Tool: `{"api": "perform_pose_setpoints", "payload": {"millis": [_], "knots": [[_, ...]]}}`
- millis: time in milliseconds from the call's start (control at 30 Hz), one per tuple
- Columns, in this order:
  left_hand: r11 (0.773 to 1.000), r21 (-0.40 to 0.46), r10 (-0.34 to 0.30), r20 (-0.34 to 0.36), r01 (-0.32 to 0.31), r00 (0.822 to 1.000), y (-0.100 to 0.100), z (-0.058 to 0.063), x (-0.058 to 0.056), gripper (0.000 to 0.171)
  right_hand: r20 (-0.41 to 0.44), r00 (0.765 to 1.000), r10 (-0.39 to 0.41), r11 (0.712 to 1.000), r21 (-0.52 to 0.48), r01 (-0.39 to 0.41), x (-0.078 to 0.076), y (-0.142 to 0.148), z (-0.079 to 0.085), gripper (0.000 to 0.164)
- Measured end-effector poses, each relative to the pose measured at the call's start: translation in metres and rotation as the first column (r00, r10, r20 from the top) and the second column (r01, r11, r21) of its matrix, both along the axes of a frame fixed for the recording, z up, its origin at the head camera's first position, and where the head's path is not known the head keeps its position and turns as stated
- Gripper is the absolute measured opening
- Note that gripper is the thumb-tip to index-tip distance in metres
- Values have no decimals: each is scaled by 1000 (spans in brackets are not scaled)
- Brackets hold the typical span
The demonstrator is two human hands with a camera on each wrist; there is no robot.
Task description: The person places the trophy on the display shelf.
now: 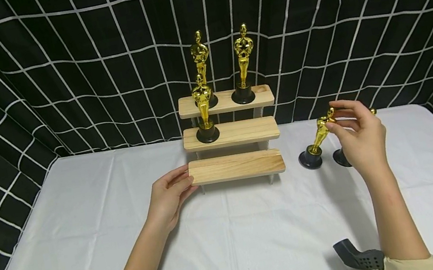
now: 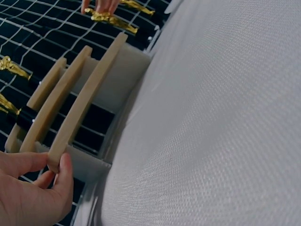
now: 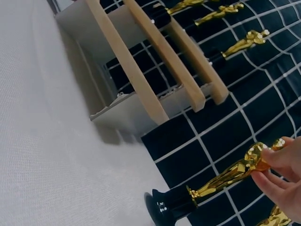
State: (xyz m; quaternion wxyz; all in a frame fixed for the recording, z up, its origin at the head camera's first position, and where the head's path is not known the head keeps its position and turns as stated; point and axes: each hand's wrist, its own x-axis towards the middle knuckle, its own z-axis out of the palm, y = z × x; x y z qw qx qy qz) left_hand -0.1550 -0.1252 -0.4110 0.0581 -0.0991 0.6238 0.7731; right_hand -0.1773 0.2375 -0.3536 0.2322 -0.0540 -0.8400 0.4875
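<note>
My right hand (image 1: 362, 136) pinches a gold trophy statuette (image 1: 320, 133) with a black round base by its upper body. The statuette leans to the right, and whether its base touches the cloth I cannot tell. Behind that hand is another trophy (image 1: 340, 159), mostly hidden. My left hand (image 1: 170, 194) grips the left end of the bottom step of a three-tier wooden display stand (image 1: 237, 167), thumb on top, as the left wrist view also shows. Two trophies (image 1: 244, 53) stand on the top tier. One more trophy (image 1: 203, 101) stands toward the left of the middle tier.
A white cloth (image 1: 261, 243) covers the table. Black curtains with a white grid (image 1: 109, 67) hang behind and at both sides. Clear supports (image 2: 89, 160) hold up the stand's wooden boards. Each wrist wears a dark device (image 1: 359, 254).
</note>
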Motion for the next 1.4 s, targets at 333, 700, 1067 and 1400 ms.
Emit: {"api": "perform_pose_setpoints", "payload": {"millis": [333,700,1067,1400], "knots": [[1000,14,1,0,-1,1000,0,0,0,43,-73,997,22,1000,20,-20,9,-6,13,45],[1000,13,-5,-2,5,1000,1,0,0,42,-148,987,59,998,46,-53,19,-12,30,44],[1000,12,-5,4,5,1000,1,2,0,43,-154,986,69,997,54,-61,21,-22,45,45],[1000,11,-6,1,6,1000,0,2,0,43,-153,983,100,992,92,-86,18,-34,65,45]]}}
